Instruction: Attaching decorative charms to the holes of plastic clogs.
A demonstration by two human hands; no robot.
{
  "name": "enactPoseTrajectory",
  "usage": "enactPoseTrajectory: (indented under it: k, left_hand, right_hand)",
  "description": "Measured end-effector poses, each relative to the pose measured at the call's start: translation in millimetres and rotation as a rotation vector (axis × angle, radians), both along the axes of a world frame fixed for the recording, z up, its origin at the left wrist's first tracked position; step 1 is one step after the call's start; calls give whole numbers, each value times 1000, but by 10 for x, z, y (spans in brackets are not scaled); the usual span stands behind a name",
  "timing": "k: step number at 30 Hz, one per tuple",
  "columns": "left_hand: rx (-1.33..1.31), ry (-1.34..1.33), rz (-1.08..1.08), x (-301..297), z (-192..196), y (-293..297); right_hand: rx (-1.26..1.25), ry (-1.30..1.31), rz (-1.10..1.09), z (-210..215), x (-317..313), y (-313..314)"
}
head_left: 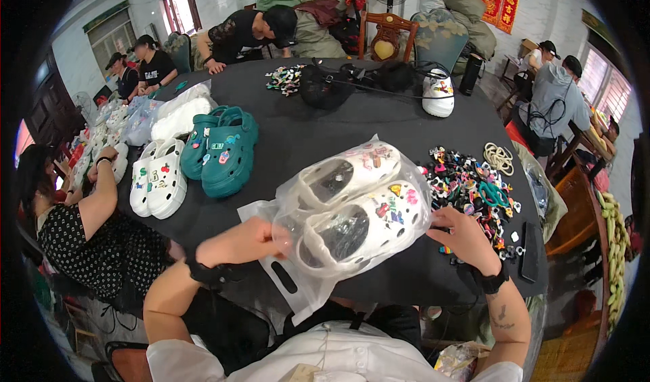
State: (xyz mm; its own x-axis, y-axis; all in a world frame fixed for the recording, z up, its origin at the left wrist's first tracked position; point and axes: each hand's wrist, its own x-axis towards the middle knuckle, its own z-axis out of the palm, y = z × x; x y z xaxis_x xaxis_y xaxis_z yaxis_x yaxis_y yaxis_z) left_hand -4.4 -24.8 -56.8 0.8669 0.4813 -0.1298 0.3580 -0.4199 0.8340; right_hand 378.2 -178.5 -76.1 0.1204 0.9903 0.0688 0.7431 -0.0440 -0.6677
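A pair of white clogs (pixel 369 213) with colourful charms lies side by side inside a clear plastic bag (pixel 288 284), held up over the near edge of the table. The bag's cut-out handle hangs at its lower left. My left hand (pixel 252 241) is closed on the bag's open end near the clogs' heels, its fingertips partly hidden by the plastic. At the toe end, my right hand (pixel 466 238) pinches the bag's edge between thumb and fingers. Just beyond that hand spreads a pile of small shoe charms (pixel 467 179).
Teal clogs (pixel 230 155) and white clogs (pixel 159 179) stand to the left on the dark table (pixel 291 138). Rubber bands (pixel 499 157) and a black phone-like slab (pixel 533 252) lie right. One white clog (pixel 438 94) stands at the back. A person (pixel 88 213) sits close on the left.
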Motion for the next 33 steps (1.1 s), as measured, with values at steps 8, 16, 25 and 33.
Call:
enactPoseTrajectory:
  k: [8,16,25,33]
  left_hand:
    - [-27,304,48,-197,272,167]
    - [-865,-309,298,-167,-271,464]
    - [-1645,-796,765,-85,-18,96]
    - [-1773,-666,564,-181,-59,-29]
  right_hand:
    - [-146,46,118,315,-210,-492]
    - [-143,83,155,243,-206,-527]
    - [-123,145,163,223,-149,-567]
    - [-145,161,162,184,-116,-560]
